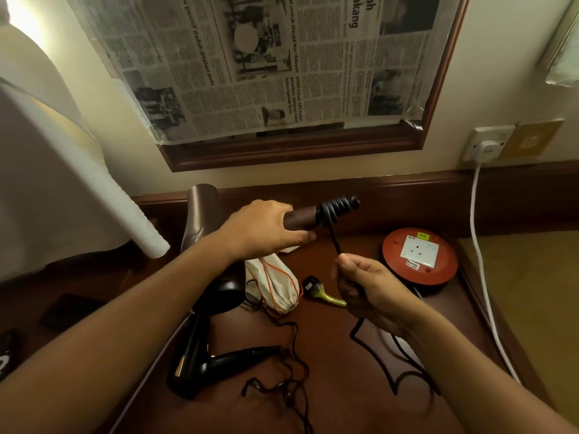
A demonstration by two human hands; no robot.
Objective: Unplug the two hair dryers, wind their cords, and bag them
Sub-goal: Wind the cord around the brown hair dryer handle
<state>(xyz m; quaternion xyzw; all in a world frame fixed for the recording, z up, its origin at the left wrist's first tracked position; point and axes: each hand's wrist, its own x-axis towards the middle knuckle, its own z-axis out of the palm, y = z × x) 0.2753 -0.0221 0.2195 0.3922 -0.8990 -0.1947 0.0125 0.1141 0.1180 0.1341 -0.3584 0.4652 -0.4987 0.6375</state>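
Note:
My left hand (266,228) grips the handle of a brown hair dryer (200,214), held above the desk with its barrel pointing down to the left. Several turns of its black cord (333,238) are wound round the handle's end. My right hand (366,288) pinches that cord lower down; the rest trails over the desk to my right. A black hair dryer (200,361) lies on the desk near me with its thin cord loose beside it. A white drawstring bag (275,286) with orange string lies between my hands. A black plug (311,283) lies beside the bag.
A red round extension reel (419,255) with a white socket sits at the desk's right. A white plug and cable (479,233) hang from the wall socket (488,142). A lamp shade (56,151) stands at the left. A framed mirror covered with newspaper (282,73) hangs above.

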